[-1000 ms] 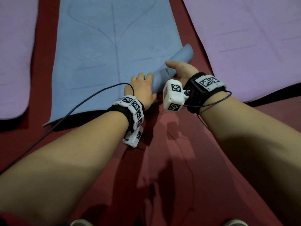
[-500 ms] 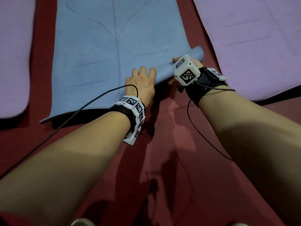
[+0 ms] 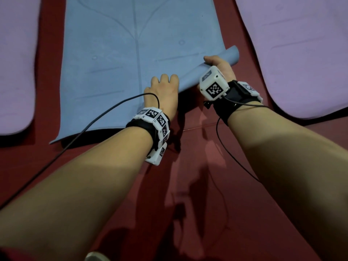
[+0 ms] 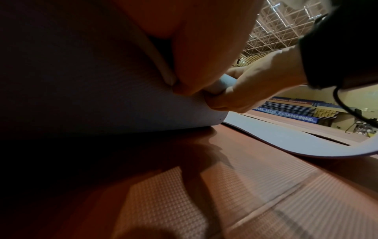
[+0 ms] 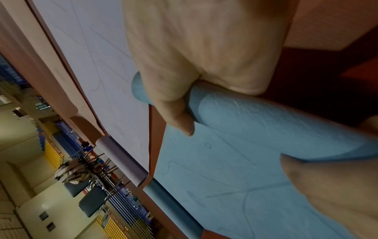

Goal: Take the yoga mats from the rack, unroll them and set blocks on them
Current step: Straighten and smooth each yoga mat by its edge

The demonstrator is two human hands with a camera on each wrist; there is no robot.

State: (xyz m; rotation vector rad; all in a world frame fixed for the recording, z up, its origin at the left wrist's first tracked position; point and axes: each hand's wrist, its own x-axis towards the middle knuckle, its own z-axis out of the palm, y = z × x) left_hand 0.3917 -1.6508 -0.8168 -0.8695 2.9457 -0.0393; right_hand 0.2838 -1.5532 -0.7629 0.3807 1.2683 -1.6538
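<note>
While both hands' fingers grip the blue mat [image 3: 131,53], its lifted corner hides their tips.

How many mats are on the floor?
3: a blue mat in the middle, near corner curled up in both hands, a purple mat left, and another purple mat right. More may lie out of view.

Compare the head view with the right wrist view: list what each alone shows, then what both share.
Head view only: both forearms with their wrist trackers, the left hand whole, gripping the blue mat by its near edge, the lilac mat on the left, and the cables crossing the red floor.

Right wrist view only: the far end of the blue mat, curled up, rows of yellow and blue seats, and a rack beyond.

Both: the right hand gripping the lifted, curled near right corner of the blue mat, and the lilac mat on the right.
</note>
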